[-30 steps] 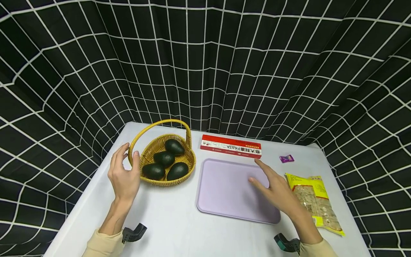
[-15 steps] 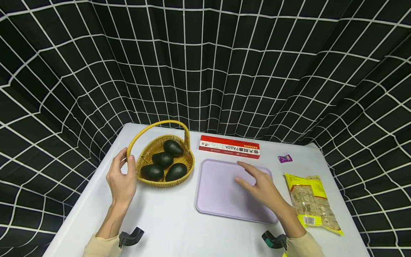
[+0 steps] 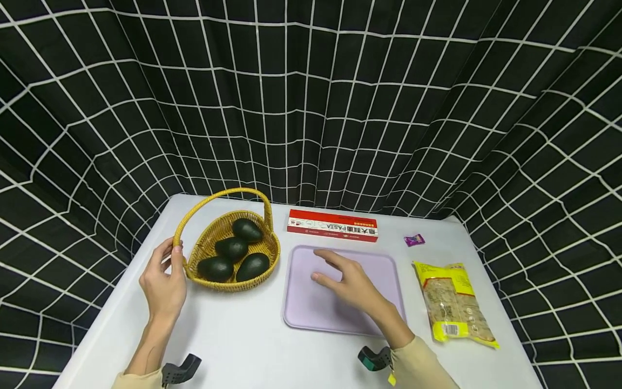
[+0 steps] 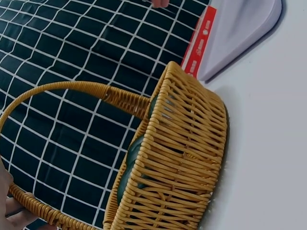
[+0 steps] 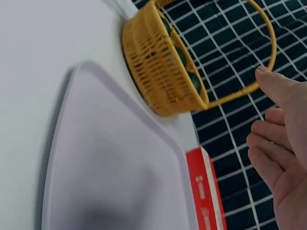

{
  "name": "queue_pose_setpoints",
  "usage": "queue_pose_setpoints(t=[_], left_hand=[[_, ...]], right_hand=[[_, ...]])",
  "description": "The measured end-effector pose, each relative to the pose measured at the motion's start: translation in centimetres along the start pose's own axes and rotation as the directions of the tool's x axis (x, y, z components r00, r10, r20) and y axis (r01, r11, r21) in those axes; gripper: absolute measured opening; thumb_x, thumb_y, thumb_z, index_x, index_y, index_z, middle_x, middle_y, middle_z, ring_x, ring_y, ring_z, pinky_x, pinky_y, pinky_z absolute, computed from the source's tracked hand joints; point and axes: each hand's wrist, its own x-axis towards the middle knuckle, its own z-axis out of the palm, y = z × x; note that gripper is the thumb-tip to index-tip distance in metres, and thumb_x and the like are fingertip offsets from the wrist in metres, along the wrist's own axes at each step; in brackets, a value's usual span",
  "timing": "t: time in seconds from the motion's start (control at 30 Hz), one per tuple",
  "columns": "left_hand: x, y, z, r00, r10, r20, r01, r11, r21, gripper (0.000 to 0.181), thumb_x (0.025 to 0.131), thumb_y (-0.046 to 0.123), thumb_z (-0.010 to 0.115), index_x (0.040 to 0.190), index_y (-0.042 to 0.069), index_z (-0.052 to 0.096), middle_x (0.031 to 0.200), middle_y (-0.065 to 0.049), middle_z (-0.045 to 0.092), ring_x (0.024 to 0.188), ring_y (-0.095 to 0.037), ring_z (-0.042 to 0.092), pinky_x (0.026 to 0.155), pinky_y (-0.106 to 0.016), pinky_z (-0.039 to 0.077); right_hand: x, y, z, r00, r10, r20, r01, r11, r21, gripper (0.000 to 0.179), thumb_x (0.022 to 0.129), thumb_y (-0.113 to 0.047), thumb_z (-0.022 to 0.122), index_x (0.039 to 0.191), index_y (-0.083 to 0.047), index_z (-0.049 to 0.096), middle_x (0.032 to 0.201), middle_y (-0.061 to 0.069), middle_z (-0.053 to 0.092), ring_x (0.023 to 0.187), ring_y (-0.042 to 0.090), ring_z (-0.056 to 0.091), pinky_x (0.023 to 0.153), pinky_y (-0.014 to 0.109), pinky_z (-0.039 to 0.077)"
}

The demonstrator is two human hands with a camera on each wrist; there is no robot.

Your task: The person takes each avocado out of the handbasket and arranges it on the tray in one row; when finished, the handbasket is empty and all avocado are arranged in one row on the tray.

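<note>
A wicker basket (image 3: 228,287) with a tall arched handle (image 3: 201,204) stands at the left of the table, holding several dark green avocados (image 3: 247,230). My left hand (image 3: 164,289) pinches the handle's left side low down, thumb toward me; in the left wrist view only some fingers (image 4: 17,215) show at the handle. Over the lilac tray (image 3: 311,319), my right hand (image 3: 352,283) hovers with fingers loosely extended and holds nothing. From the right wrist view, its thumb overlaps the basket handle (image 5: 274,43), but the head view shows them well apart.
Behind the tray lies a red and white pasta box (image 3: 332,225). A small purple packet (image 3: 414,240) and a yellow clear-fronted food bag (image 3: 452,305) lie to the right. Black grid-patterned curtain (image 3: 301,108) surrounds the white table (image 3: 243,346).
My left hand has closed on the basket handle. The right hand has moved left across the tray. The whole scene has shifted slightly left in view; the basket appears to rest in place.
</note>
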Motion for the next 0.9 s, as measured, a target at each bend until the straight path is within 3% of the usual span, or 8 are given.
queue_pose_setpoints(t=[0.33,0.5,0.67,0.9], left_hand=[[0.0,0.0,0.1,0.999,0.034,-0.022,-0.034,0.999,0.024,0.027,0.106,0.007,0.058,0.126,-0.007,0.067,0.112,-0.023,0.075,0.099,0.016,0.058,0.089,0.001,0.046],[-0.1,0.0,0.1,0.999,0.032,-0.011,-0.031,0.999,0.032,0.026,0.105,0.007,0.058,0.125,-0.008,0.067,0.110,-0.023,0.075,0.099,0.016,0.057,0.089,0.002,0.046],[-0.2,0.1,0.0,0.999,0.037,-0.015,-0.036,0.999,0.041,0.026,0.105,0.007,0.058,0.124,-0.009,0.067,0.108,-0.024,0.075,0.097,0.016,0.057,0.088,0.003,0.045],[0.2,0.1,0.1,0.999,0.042,-0.017,-0.041,0.998,0.049,0.026,0.105,0.007,0.058,0.123,-0.009,0.067,0.107,-0.024,0.075,0.098,0.017,0.056,0.088,0.003,0.045]], right_hand=[[2.4,-1.2,2.7,0.996,-0.080,0.039,0.071,0.980,0.188,0.056,0.098,-0.037,0.074,0.147,-0.015,0.059,0.148,0.002,0.063,0.137,0.024,0.060,0.117,0.034,0.049],[3.2,-1.6,4.2,0.995,-0.079,0.067,0.058,0.961,0.270,0.053,0.099,-0.031,0.074,0.146,-0.010,0.059,0.147,0.005,0.063,0.136,0.025,0.060,0.117,0.031,0.048],[4.3,-2.1,5.3,0.993,-0.086,0.084,0.055,0.946,0.320,0.054,0.100,-0.026,0.073,0.146,-0.004,0.058,0.148,0.012,0.062,0.136,0.026,0.060,0.117,0.032,0.048],[6.2,-2.9,6.6,0.987,-0.109,0.114,0.068,0.947,0.314,0.055,0.100,-0.031,0.072,0.147,-0.007,0.058,0.150,0.008,0.061,0.139,0.021,0.058,0.118,0.029,0.046]])
